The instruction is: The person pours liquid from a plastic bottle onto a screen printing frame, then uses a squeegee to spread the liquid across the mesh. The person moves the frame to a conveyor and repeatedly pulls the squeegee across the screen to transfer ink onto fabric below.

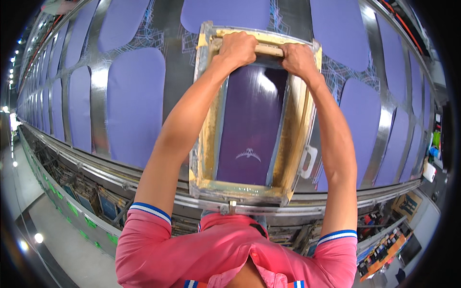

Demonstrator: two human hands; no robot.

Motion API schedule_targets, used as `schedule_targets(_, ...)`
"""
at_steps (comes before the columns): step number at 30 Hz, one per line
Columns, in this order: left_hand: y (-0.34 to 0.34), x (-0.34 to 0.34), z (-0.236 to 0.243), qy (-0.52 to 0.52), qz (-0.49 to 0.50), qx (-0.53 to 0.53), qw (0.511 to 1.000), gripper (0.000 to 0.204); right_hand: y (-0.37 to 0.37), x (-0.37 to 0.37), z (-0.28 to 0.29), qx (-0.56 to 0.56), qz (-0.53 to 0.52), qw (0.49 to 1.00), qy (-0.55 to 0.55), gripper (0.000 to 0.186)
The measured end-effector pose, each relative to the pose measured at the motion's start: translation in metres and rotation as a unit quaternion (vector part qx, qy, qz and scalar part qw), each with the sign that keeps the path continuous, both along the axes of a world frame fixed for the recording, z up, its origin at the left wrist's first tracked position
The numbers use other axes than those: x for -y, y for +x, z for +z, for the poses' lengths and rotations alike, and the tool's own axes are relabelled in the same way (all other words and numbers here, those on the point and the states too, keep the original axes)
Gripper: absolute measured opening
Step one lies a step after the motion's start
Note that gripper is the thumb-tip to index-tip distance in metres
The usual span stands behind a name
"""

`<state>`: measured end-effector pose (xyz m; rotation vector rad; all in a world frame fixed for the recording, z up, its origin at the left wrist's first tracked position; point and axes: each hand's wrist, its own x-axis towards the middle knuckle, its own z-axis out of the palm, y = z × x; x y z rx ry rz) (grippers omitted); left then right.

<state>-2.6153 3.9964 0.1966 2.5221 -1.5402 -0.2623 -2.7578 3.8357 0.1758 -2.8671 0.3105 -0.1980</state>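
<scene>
A: Hands?

B: Both clamped on the wooden bar. Left hand wrapped near its left end, right hand over the right; a short stretch of bare bar is left between them.

A: Bar location?

B: Held within the screen frame, close to the far rim. The frame is set over the dark table, with purple panels laid out on both sides. Whether the mesh window is touched by the bar cannot be told; the underside is hidden.

A: What could go wrong?

B: Judged risky: uneven pressure. If one end were pushed harder, the mesh could be strained on that side and the pale motif passed over unevenly. If the bar were pulled askew, a side wall might be struck and the frame nudged out of line. With a loosened grip, the mesh could be marked by a dropped bar.

A: Orientation?

B: Bar's long axis is laid crosswise, left to right, right end tipped slightly toward the wearer. Frame's long axis is pointed away from the wearer, far end leaned a little right.
</scene>
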Motion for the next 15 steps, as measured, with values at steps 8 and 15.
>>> schedule_targets(8,-0.151,-0.154,-0.007,-0.059,0.018,-0.061,0.996,0.007,-0.144,-0.146,0.019,-0.005,0.030,0.997,0.071,0.006)
schedule_targets(15,-0.288,-0.277,0.004,-0.005,0.025,-0.096,0.995,0.025,-0.281,-0.271,0.030,-0.046,0.024,0.992,0.117,0.009)
